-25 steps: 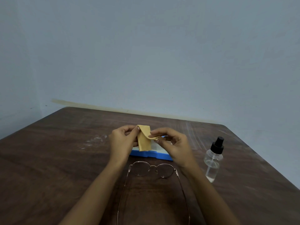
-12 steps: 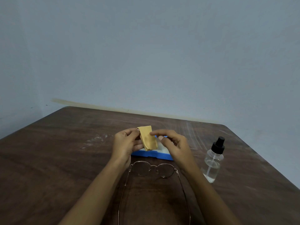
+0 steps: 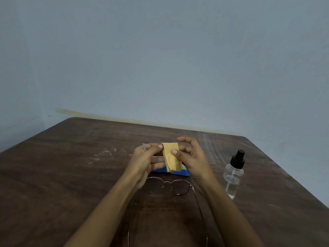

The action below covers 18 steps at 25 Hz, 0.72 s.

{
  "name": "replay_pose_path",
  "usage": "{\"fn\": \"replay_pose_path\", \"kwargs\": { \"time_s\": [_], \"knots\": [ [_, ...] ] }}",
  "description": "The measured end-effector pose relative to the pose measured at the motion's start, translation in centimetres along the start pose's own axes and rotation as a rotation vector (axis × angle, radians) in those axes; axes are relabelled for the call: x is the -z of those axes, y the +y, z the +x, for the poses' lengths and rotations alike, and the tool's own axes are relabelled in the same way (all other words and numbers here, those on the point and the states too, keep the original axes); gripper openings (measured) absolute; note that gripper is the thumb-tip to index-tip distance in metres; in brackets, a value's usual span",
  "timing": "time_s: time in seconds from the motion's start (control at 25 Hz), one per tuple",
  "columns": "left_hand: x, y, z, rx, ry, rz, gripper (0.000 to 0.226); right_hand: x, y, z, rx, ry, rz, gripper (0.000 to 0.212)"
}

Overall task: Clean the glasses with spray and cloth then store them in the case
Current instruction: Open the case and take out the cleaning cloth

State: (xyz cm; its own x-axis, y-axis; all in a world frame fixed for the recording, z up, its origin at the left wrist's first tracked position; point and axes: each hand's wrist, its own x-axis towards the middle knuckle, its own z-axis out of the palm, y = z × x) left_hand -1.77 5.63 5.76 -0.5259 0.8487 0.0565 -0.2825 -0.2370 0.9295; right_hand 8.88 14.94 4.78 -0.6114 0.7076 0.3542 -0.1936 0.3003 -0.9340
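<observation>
Table (image 3: 53, 175): dark brown wood with pale scuffs on its far left part; it bears everything below
Left hand (image 3: 144, 157): raised above the table's middle; thumb and forefinger pinch the upper left corner of the cloth; the other fingers curl beneath
Cloth (image 3: 171, 158): yellow, folded into a narrow strip; it hangs upright between the two hands, in the air over the case
Case (image 3: 178, 173): blue, lying flat on the table just beyond the glasses; largely hidden behind hands and cloth; whether its lid stands open, I cannot tell
Glasses (image 3: 167, 188): thin metal frame, round lenses; resting on the table near the person, temples unfolded and pointing to the near edge; untouched
Right hand (image 3: 194, 161): thumb pressed on the cloth's front with fingers behind its right edge, so it holds the cloth; forefinger arched above
Spray bottle (image 3: 233, 173): clear with a black pump top; standing upright to the right, well apart from the hands
</observation>
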Motion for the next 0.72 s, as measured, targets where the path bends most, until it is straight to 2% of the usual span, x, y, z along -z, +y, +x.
{"fn": "replay_pose_path", "kwargs": {
  "time_s": [0.24, 0.4, 0.48, 0.52, 0.64, 0.72],
  "knots": [
    [0.21, -0.43, 0.14, -0.045, 0.024, 0.11, 0.013, 0.09, 0.22, -0.04, 0.075, -0.005, -0.115, 0.031],
    [0.44, -0.57, 0.25, -0.076, 0.048, 0.102, 0.007, 0.39, -0.04, -0.06, 0.092, -0.048, -0.104, 0.027],
    [0.59, -0.66, 0.4, -0.091, 0.075, 0.094, 0.01, 0.74, -0.27, -0.08, 0.092, -0.082, -0.079, 0.037],
    [0.68, -0.69, 0.47, -0.102, 0.086, 0.09, 0.012, 0.8, -0.43, -0.12, 0.084, -0.081, -0.055, 0.038],
    [0.83, -0.59, 0.35, -0.146, 0.074, 0.082, 0.01, 0.62, -0.62, -0.07, -0.041, -0.037, 0.058, 0.023],
    [0.72, -0.58, 0.05, -0.188, 0.043, 0.077, 0.009, 0.57, -0.46, -0.14, -0.142, -0.062, 0.056, 0.033]
  ]
}}
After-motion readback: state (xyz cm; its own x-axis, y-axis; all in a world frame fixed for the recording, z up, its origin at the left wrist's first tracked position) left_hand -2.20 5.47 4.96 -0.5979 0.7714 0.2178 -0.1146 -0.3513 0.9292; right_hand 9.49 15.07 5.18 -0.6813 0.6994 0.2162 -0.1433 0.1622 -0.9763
